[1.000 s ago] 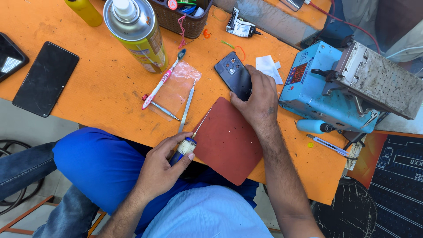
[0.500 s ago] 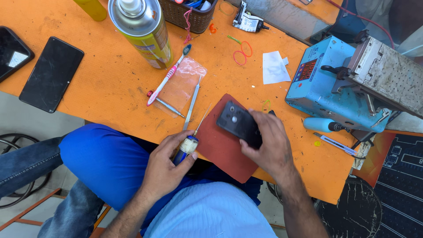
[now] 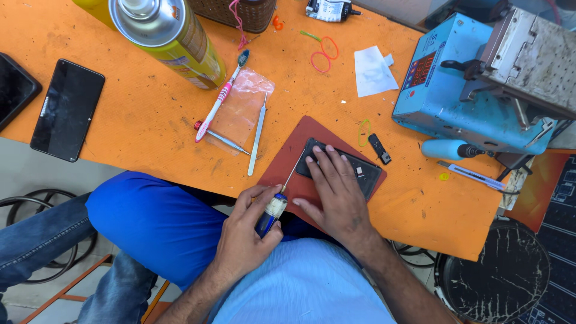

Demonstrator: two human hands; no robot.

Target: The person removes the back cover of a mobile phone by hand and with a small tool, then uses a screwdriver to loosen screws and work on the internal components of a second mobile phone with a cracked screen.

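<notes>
A dark phone [image 3: 360,168] lies on a red-brown mat [image 3: 288,162] at the near edge of the orange table [image 3: 138,120]. My right hand [image 3: 336,195] presses flat on the phone and covers most of it. My left hand [image 3: 246,234] grips a small screwdriver [image 3: 273,210] with a blue and white handle. Its thin shaft slants up to the phone's left corner.
On the table lie a yellow spray can [image 3: 171,33], a toothbrush [image 3: 219,99], a metal pick [image 3: 258,132], a clear plastic bag [image 3: 240,108], two dark phone panels [image 3: 67,111], rubber bands [image 3: 324,53] and white paper [image 3: 372,72]. A blue machine [image 3: 456,90] stands at the right.
My right hand carried the phone from the table down onto the mat and now presses it flat. The left hand brought the screwdriver tip to the phone's corner.
</notes>
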